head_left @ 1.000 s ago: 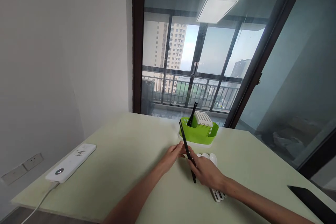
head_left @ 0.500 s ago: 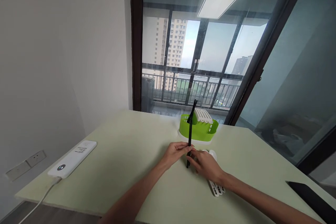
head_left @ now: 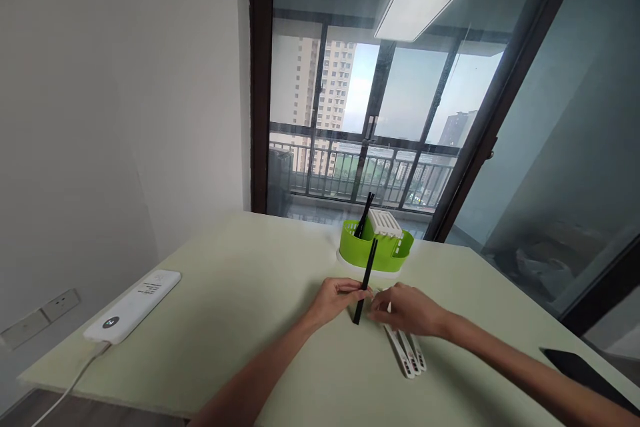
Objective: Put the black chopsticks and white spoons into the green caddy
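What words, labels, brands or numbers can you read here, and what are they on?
Nothing can be read for certain.
White power bank: several lines of small dark print, too blurred to read.
Its round dark display: a light mark, too small to tell what it says.
White handles: dark marks near the ends, too small to tell letters from pattern.
Held chopsticks and green basket: no text visible.

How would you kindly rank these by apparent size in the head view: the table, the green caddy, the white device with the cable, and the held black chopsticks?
1. Table
2. Green caddy and white device: too alike to rank, with the device nearer the camera
3. Black chopsticks: thin, smallest
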The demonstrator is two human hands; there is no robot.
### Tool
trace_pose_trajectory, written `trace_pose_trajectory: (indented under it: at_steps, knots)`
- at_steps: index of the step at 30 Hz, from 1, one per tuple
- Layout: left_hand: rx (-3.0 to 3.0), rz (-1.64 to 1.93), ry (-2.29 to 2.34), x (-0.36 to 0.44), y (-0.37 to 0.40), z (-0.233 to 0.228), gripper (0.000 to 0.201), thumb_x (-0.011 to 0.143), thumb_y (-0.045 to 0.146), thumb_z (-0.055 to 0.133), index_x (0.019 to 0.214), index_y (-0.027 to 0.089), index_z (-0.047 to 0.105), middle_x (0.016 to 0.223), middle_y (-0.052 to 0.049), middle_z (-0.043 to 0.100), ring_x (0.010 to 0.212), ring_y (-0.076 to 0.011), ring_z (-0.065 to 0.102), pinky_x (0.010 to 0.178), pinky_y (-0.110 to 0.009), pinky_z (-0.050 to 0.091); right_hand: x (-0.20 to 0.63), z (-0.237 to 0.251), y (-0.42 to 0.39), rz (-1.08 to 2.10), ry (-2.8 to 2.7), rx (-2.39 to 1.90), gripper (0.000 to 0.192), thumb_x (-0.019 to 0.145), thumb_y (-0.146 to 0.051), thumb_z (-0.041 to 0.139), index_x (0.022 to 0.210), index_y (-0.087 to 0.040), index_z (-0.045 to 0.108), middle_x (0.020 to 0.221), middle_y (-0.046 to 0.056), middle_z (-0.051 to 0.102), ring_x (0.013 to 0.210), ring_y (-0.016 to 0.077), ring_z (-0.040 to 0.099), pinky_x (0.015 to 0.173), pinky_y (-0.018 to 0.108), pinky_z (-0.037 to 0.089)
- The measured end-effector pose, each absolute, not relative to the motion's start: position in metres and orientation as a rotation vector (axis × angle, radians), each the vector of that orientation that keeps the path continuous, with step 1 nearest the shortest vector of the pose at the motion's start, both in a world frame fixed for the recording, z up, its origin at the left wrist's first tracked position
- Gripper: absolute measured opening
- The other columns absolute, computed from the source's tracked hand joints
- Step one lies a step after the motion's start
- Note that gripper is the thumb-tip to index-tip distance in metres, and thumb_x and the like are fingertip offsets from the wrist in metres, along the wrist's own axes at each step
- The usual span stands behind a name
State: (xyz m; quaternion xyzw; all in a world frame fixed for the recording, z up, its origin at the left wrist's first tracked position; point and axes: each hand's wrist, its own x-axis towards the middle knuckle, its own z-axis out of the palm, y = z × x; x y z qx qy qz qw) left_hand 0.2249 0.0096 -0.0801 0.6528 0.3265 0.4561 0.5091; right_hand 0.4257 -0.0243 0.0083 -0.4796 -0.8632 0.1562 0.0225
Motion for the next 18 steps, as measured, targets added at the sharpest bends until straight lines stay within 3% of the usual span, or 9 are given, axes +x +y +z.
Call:
trace_pose_trajectory:
  at_steps: [4, 6, 12, 18]
  knots:
    - [1.633, 1.084, 0.806, 0.225, 0.006, -0.078, 0.043, 0.080, 0.055, 0.075, 0.096, 0.015, 0.082, 0.103, -0.009, 0.080, 0.097, -0.0285, 0.073, 0.086, -0.033, 0.054, 0.439, 0.060, -0.021, 0.716, -2.475, -1.394, 0.041, 0.093, -0.049, 0.057, 0.119, -0.019, 0.066, 0.095, 0.006, 0.079, 0.066, 0.0173, 0.073, 0.061, 0.025, 0.051]
    - [1.664, 1.049, 0.799, 0.226, 0.003, -0.076, 0.041, 0.081, 0.054, 0.074, 0.097, 0.017, 0.082, 0.103, -0.008, 0.080, 0.097, -0.0275, 0.073, 0.084, -0.031, 0.054, 0.442, 0.083, -0.021, 0.691, -2.400, -1.311, 0.048, 0.093, -0.056, 0.056, 0.122, -0.017, 0.062, 0.095, 0.007, 0.077, 0.067, 0.0175, 0.073, 0.056, 0.025, 0.050]
    - [1.696, 1.015, 0.832, 0.227, -0.002, -0.072, 0.041, 0.081, 0.056, 0.073, 0.094, 0.019, 0.083, 0.098, -0.005, 0.081, 0.095, -0.0270, 0.072, 0.082, -0.030, 0.053, 0.442, 0.117, -0.026, 0.532, -2.313, -1.300, 0.044, 0.094, -0.061, 0.052, 0.095, -0.021, 0.070, 0.082, 0.003, 0.077, 0.065, 0.0153, 0.071, 0.055, 0.023, 0.048]
    - [1.700, 1.017, 0.853, 0.226, -0.001, -0.076, 0.047, 0.079, 0.060, 0.074, 0.095, 0.017, 0.082, 0.096, -0.006, 0.081, 0.091, -0.0264, 0.071, 0.077, -0.030, 0.052, 0.438, 0.113, -0.028, 0.449, -2.335, -1.361, 0.042, 0.093, -0.060, 0.055, 0.091, -0.022, 0.072, 0.073, 0.001, 0.076, 0.059, 0.0152, 0.069, 0.055, 0.024, 0.045]
